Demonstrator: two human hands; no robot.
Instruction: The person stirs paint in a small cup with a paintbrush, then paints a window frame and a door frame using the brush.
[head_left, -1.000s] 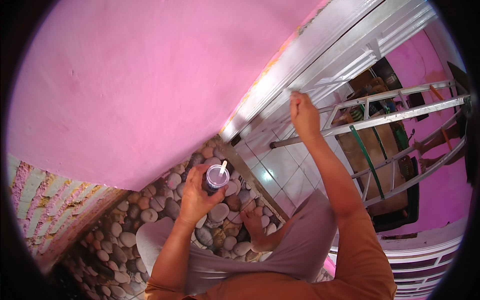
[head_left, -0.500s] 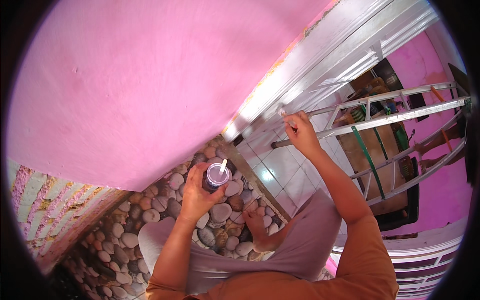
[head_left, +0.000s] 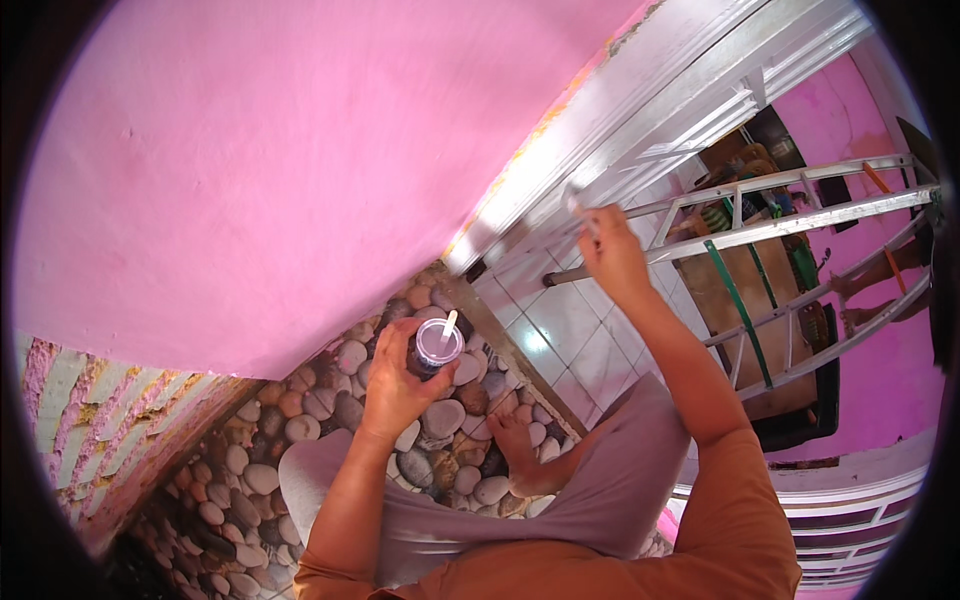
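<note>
My left hand grips a small plastic cup of pale liquid, with a short pale stick standing in it. The cup is held low above my lap. My right hand is raised at the white door frame, fingers closed on a small pale brush; its tip is blurred against the frame, so contact is unclear. A broad pink wall meets that frame along a chipped edge.
An aluminum ladder spans the right side, with another person's bare feet at its far end. Flaking wall is at lower left. I sit on pebble-patterned flooring beside white tiles; a brown board lies beyond.
My right hand dropped lower along the frame half a second ago and has since moved slightly up and right again. My left hand with the cup has stayed nearly still.
</note>
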